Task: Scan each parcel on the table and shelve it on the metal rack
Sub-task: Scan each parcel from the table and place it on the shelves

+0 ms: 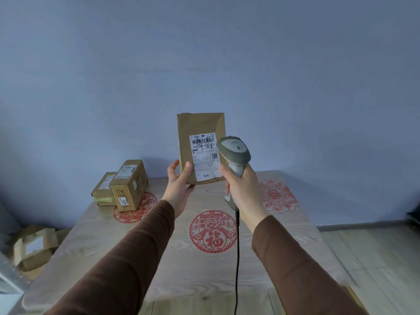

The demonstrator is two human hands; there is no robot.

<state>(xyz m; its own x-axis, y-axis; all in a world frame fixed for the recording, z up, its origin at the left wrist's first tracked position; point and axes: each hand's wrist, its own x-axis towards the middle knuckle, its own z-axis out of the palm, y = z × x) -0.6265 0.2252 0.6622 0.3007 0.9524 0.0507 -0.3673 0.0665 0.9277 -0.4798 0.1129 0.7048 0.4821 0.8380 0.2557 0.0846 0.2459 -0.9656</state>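
1. Parcel work happens over the table, the largest thing before us: a pale wood-grain top with three red paper-cut medallions laid flat on it.
2. Two cardboard boxes stand touching at the table's far left, stiff, square-edged and labelled; we judge they still await scanning. More cartons sit blurred below the left edge.
3. The brown paper parcel is held upright above the table's far edge, white shipping label facing us. It is flat and creased at the top right corner, so we judge it light and somewhat soft, liable to bend; the lower left corner seems the sensible place to hold, clear of the barcode.
4. Our right hand wraps the grip of the grey scanner, smooth moulded plastic with a rounded head, just beside the label; its black cable hangs down.
5. Our left hand pinches the parcel's lower left corner, thumb on the front, fingers behind.
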